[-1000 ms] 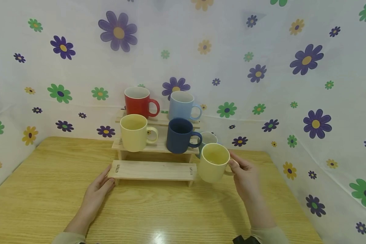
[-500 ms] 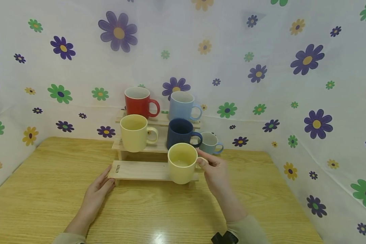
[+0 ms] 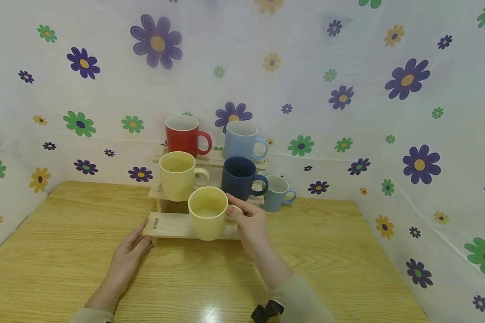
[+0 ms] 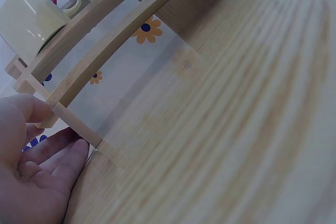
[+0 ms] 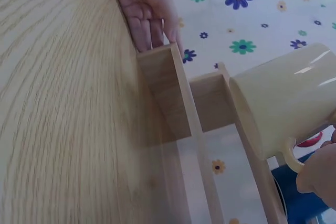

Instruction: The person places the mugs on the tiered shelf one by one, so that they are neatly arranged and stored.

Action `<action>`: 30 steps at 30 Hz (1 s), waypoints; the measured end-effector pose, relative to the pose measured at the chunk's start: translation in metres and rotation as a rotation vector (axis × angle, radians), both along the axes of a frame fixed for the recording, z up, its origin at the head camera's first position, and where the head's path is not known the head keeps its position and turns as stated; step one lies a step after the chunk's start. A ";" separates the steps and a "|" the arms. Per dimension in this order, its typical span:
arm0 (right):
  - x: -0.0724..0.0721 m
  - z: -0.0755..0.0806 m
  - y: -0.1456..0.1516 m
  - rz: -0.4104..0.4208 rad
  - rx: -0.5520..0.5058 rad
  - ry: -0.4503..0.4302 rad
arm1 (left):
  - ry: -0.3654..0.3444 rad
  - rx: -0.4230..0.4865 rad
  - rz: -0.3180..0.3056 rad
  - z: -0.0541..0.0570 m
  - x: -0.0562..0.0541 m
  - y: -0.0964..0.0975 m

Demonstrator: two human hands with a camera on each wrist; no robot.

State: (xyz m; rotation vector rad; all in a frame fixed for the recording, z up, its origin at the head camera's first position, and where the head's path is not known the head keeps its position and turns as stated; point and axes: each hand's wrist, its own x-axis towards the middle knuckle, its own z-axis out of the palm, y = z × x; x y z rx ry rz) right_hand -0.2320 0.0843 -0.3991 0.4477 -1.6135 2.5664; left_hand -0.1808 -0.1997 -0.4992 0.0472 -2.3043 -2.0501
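My right hand (image 3: 252, 229) pinches a pale yellow mug (image 3: 207, 224) by its handle. The mug is upright and overlaps the middle of the lowest shelf in the head view; in the right wrist view it shows apart from that shelf's board (image 5: 202, 145). My left hand (image 3: 126, 255) grips the left end of the three-step wooden mug rack (image 3: 170, 225), thumb at the board and fingers (image 4: 52, 166) curled by the leg. On the middle step stand another yellow mug (image 3: 177, 177) and a dark blue mug (image 3: 236, 179). A red mug (image 3: 181, 137) and a light blue mug (image 3: 240, 140) occupy the top.
Behind the rack's right end, a grey-blue mug (image 3: 274, 195) stands on the wood-grain table (image 3: 327, 251). A white flowered cloth (image 3: 307, 67) rises around the back and sides of the table.
My right hand has carried the yellow mug leftward, from beside the rack's right end to over the middle of the lowest shelf. The left hand stays at the rack's left end.
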 end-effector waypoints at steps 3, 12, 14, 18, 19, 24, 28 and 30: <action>-0.002 -0.003 -0.011 0.008 -0.010 -0.005 | -0.001 -0.004 0.005 0.000 0.000 0.000; -0.006 -0.016 -0.040 0.004 -0.049 0.011 | 0.005 -0.008 0.005 -0.001 0.000 0.000; -0.007 -0.019 -0.046 0.012 -0.042 0.025 | 0.004 -0.010 0.005 -0.001 0.000 0.000; -0.007 -0.023 -0.057 0.032 -0.028 0.044 | -0.004 -0.004 -0.001 0.000 0.000 -0.001; -0.007 -0.024 -0.060 0.035 -0.026 0.048 | -0.001 0.000 -0.005 0.000 0.000 -0.001; -0.008 -0.027 -0.070 0.042 -0.021 0.026 | 0.006 0.014 -0.010 0.001 0.001 -0.001; -0.009 -0.029 -0.074 0.047 -0.026 -0.005 | 0.007 0.009 -0.014 0.001 0.001 -0.001; -0.009 -0.029 -0.075 0.049 -0.034 -0.020 | 0.012 0.008 -0.016 0.001 0.002 -0.001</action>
